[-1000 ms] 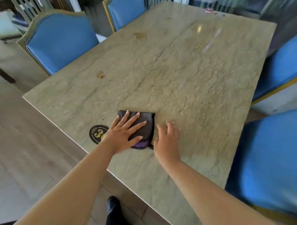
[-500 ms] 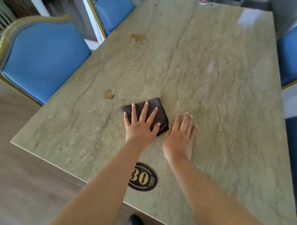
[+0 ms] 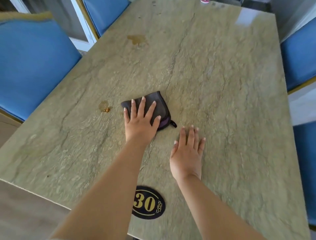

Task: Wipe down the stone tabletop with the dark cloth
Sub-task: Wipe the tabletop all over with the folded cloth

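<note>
The folded dark cloth lies near the middle of the stone tabletop. My left hand presses flat on the cloth with fingers spread, covering its near left part. My right hand rests flat on the bare stone just right of and nearer than the cloth, fingers apart, holding nothing. A small brown stain with crumbs sits left of the cloth. A larger brown stain lies farther away on the tabletop.
A black oval plaque with a gold "30" sits at the near edge. Blue padded chairs stand at the left, far left and right. A small red-and-white object is at the far edge.
My left hand has pushed the cloth away from the near edge toward the table's middle. My right hand followed, then stayed a little behind the cloth. The view shifted forward over the table.
</note>
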